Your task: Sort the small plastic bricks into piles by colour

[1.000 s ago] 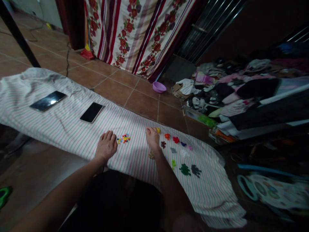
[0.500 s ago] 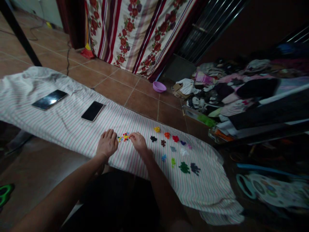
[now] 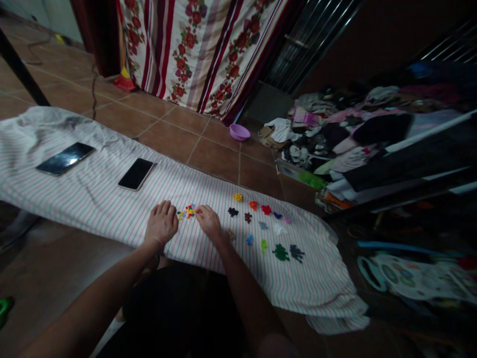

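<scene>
My left hand (image 3: pixel 162 222) lies palm down on the striped cloth (image 3: pixel 112 219), fingers stretched out, just left of a small mixed heap of tiny coloured pieces (image 3: pixel 187 212). On the heap's right side my right hand (image 3: pixel 209 222) has thumb and fingers pinched together; what is between them is too small to make out. Farther right, similar pieces sit in one-colour piles: yellow (image 3: pixel 237 197), orange (image 3: pixel 253 205), red (image 3: pixel 266 210), black (image 3: pixel 233 212), brown (image 3: pixel 248 217), blue (image 3: pixel 249 239), lime (image 3: pixel 264 246) and dark green (image 3: pixel 280 252). A tan pile (image 3: pixel 231 233) shows partly behind my right wrist.
Two dark-screened devices, a larger one (image 3: pixel 66 158) and a phone (image 3: pixel 136 174), lie on the cloth to the left. Beyond its far edge are a purple basin (image 3: pixel 239 132), a red broom (image 3: pixel 125 82) and a floral curtain (image 3: pixel 216 54). Heaped clothes (image 3: pixel 346 127) fill the right.
The whole view has shifted slightly, so things appear a little farther left. My right hand stays pinched at the heap, and the tan pile by its wrist has come into sight.
</scene>
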Tool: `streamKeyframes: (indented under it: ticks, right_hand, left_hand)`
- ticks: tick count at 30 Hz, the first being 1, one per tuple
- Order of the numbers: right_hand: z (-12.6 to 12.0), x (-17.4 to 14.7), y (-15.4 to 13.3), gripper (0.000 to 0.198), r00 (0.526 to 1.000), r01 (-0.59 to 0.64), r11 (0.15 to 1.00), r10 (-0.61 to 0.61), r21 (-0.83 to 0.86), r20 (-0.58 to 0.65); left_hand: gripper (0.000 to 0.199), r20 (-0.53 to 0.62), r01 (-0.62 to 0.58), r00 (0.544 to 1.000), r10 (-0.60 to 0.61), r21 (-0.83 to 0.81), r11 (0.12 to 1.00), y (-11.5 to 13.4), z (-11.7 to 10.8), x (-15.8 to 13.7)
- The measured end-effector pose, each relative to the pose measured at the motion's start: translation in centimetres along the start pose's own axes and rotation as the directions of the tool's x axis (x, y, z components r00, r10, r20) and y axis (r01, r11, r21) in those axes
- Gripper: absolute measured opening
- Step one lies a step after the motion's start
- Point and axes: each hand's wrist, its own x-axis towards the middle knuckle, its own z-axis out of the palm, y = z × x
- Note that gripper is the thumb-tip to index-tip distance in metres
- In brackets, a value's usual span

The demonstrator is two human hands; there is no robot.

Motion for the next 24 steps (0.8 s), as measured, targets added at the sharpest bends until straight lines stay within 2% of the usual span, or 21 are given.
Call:
streamKeyframes:
  ticks: [8,18,24]
  right_hand:
    - [-0.7,-0.4,1.1,0.02,0.99,-0.017,0.999,0.021,0.03,-0.136]
    - [-4.8,-0.8,4.3,0.019,0.971,-0.059,0.997,0.068,0.047,-0.231]
    - [-7.2,-1.5,7.2,0.023,0.925,-0.159,0.986,0.167,0.051,-0.341]
  left_hand:
    - [0.028,-0.002,-0.011,1.0,0.011,0.022,1.0,0.0,0.0,0.0]
    - [0.028,-0.013,-0.012,1.0,0.012,0.002,1.0,-0.1,0.0,0.0]
    - [0.029,0.012,-0.002,1.0,0.003,-0.014,1.0,0.0,0.0,0.0]
